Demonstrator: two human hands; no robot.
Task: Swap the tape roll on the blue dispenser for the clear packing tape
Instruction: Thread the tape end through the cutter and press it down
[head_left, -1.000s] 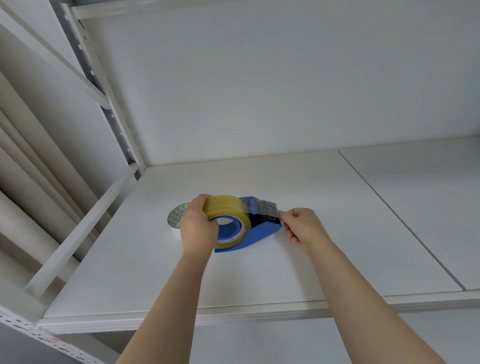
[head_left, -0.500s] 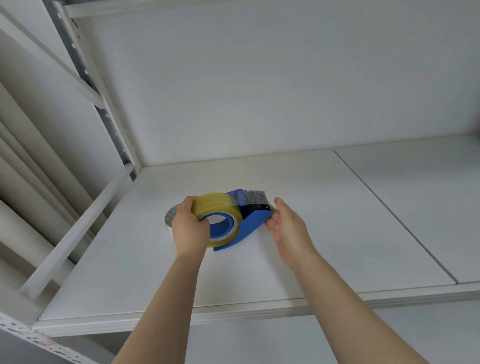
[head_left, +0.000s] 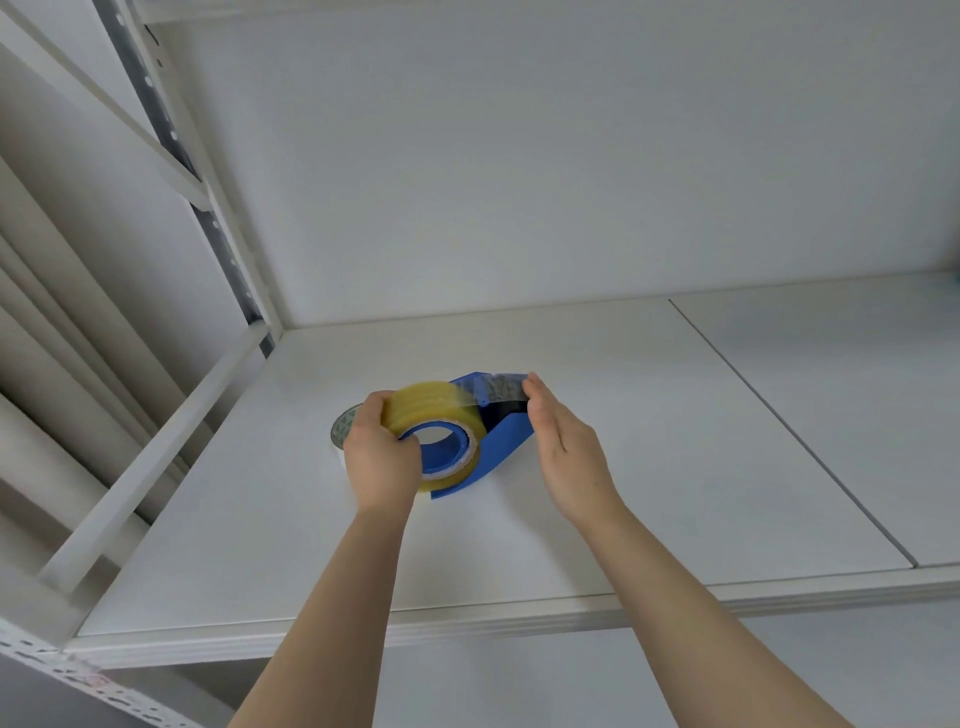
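Note:
The blue dispenser (head_left: 506, 439) lies on the white shelf (head_left: 597, 509). A yellowish clear packing tape roll (head_left: 434, 408) sits on its blue hub. My left hand (head_left: 382, 457) grips that roll from the left side. A strip of clear tape runs from the roll over the dispenser's front end. My right hand (head_left: 563, 449) is flat with its fingers extended, and the fingertips rest against that front end. Behind my left hand lies a second tape roll (head_left: 344, 428), white with a greenish printed core, mostly hidden.
The shelf's front edge (head_left: 519, 618) runs across below my forearms. A seam (head_left: 779, 421) splits the shelf board on the right. A metal upright (head_left: 208, 218) and a white rail (head_left: 156, 457) bound the left side. A white wall (head_left: 571, 156) stands behind.
My right hand let go of the tape end it pinched a second ago, opened flat and moved in against the dispenser's front. My left hand stays on the roll.

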